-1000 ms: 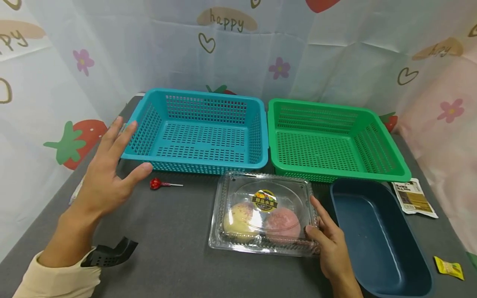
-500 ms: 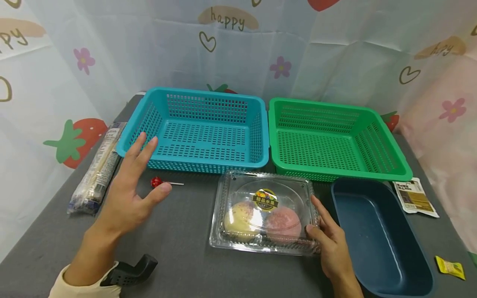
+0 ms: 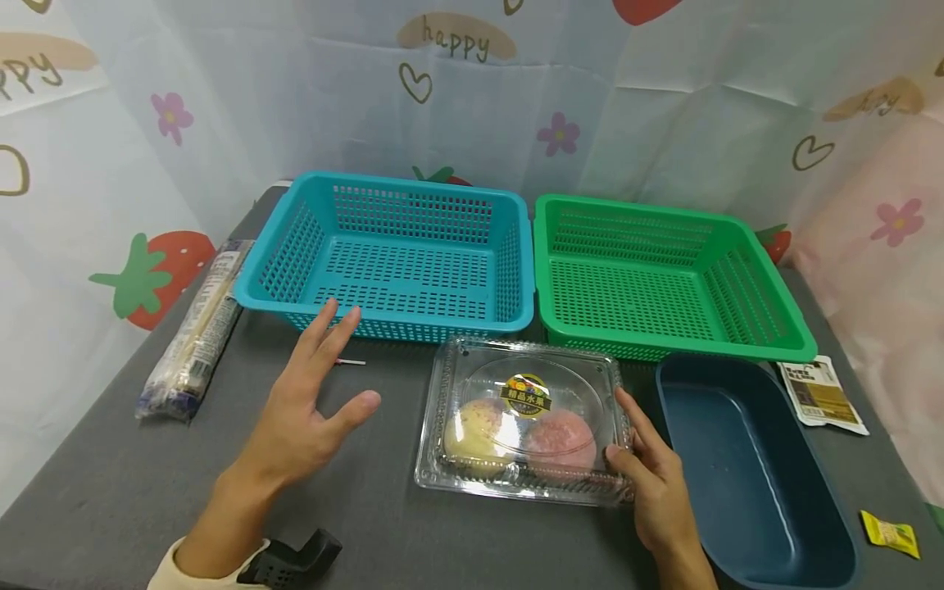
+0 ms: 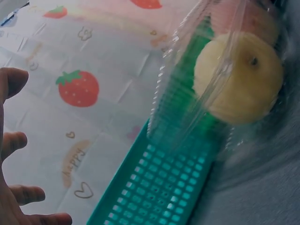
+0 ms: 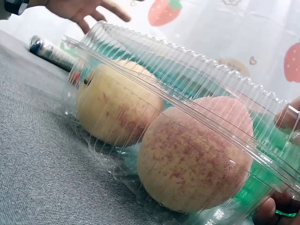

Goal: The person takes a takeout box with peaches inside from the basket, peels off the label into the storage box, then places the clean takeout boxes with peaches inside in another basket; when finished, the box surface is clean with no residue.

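Note:
A clear plastic clamshell box point(image 3: 525, 426) sits on the grey table in the head view, its lid down. Two peach-like fruits are inside, one yellow point(image 5: 119, 103) and one pink point(image 5: 197, 154). My right hand point(image 3: 656, 487) grips the box's right side, thumb on top. Left of the box, my left hand point(image 3: 306, 418) hovers with fingers spread, holding nothing; its fingertips overlap the blue basket's front wall in the head view. Behind that hand, only the white stick point(image 3: 351, 362) of a red lollipop shows, its head hidden.
A blue basket point(image 3: 413, 321) and a green basket point(image 3: 678, 344) stand along the back. At right are a dark blue tub point(image 3: 819, 467), a white-brown packet point(image 3: 819, 393) and a small yellow wrapped sweet point(image 3: 890, 534). A long plastic-wrapped package point(image 3: 195, 336) lies at far left.
My left hand has moved right and toward me, away from the long package, uncovering it and now covering the lollipop's head. The right hand and box have stayed in place.

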{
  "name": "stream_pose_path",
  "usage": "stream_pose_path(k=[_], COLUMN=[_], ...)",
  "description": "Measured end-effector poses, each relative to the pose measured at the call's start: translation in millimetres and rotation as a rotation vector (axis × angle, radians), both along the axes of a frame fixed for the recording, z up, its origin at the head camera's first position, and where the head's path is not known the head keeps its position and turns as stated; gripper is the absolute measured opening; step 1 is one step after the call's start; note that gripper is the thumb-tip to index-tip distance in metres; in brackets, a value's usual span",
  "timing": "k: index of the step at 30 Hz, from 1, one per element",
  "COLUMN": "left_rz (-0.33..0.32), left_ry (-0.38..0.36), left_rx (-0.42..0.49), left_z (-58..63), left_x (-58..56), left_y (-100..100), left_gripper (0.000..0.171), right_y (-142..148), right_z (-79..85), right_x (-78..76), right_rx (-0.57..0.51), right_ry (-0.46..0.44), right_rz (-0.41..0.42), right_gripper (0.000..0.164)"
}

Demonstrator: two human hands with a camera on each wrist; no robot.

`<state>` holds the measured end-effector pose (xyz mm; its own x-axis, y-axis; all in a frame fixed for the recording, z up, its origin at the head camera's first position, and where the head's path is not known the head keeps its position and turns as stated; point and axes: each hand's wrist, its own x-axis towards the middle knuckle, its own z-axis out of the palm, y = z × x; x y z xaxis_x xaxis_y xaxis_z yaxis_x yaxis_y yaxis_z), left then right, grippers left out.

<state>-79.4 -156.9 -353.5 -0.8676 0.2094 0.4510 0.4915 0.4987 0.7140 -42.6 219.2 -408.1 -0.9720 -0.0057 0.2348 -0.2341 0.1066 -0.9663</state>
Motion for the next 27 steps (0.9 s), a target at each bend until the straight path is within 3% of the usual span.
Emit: stream_pose_path(k=[13, 27], left_rz=[-0.098, -0.138], left_ry=[-0.113, -0.234], left_rx=[0.001, 0.001], left_z=[-21.5, -36.0], left_x=[2.9, 2.9], left_y=[24, 42], left_gripper=[0.073, 0.071], right_y=[1, 0], right_z=[-1.7, -0.3], right_x=[0.8, -0.2], right_rx=[0.017, 0.02], right_ry=[0.006, 0.017], right_rz=[-0.009, -0.003], right_gripper=[0.059, 0.059])
